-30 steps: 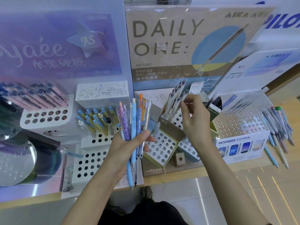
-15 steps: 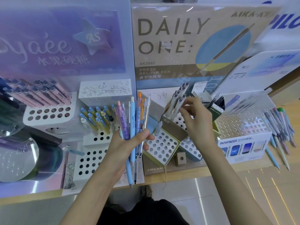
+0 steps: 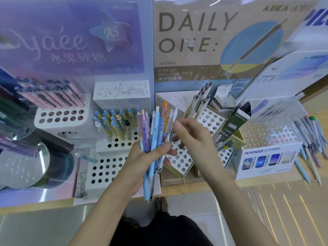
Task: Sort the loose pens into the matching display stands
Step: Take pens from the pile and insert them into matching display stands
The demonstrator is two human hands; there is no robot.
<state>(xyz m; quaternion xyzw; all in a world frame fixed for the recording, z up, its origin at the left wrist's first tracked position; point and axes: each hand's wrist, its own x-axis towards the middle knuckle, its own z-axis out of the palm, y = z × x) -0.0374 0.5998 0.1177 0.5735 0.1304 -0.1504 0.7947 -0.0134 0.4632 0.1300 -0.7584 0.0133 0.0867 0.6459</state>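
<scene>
My left hand (image 3: 142, 162) grips a fanned bundle of loose pens (image 3: 156, 128): purple, light blue, orange and clear ones, tips down. My right hand (image 3: 195, 139) is over the bundle's right side, thumb and forefinger pinching the upper barrel of the clear pen (image 3: 173, 116). Behind it stands the Daily One stand (image 3: 211, 119) with several grey-white pens (image 3: 202, 98) upright in its holes. A lower white holed block (image 3: 181, 160) of that stand sits just under my hands.
A white stand with blue-and-yellow pens (image 3: 113, 121) is left of the bundle, pink pens (image 3: 53, 96) further left. The Pathfinder box (image 3: 266, 157) with a clear holed top is on the right, several loose pens (image 3: 312, 135) beside it. A holed white block (image 3: 106, 169) sits at the shelf's front edge.
My right hand left the grey-white pens in the Daily One stand and moved left and down to the bundle, taking hold of the clear pen. My left hand stayed put.
</scene>
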